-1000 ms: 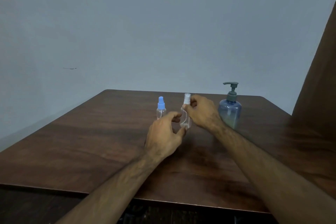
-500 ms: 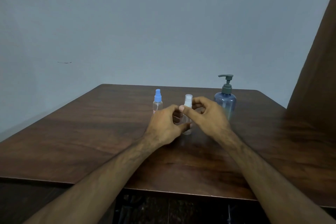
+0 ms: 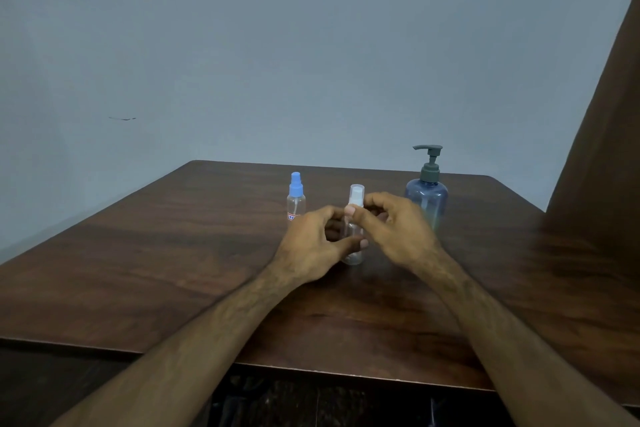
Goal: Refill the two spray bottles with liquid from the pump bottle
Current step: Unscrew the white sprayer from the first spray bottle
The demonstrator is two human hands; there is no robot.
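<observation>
One dark wooden bench (image 3: 173, 270) fills lower frame, grey wall behind. Blue pump bottle (image 3: 426, 199) upright at centre right, just behind right hand. Left hand (image 3: 313, 250) at centre, fingers curled round body of clear spray bottle (image 3: 353, 250), which stands on bench. Right hand (image 3: 394, 229) pinches its white cap between thumb and fingers. Blue-capped spray bottle (image 3: 296, 199) upright at centre left, apart from hands.
</observation>
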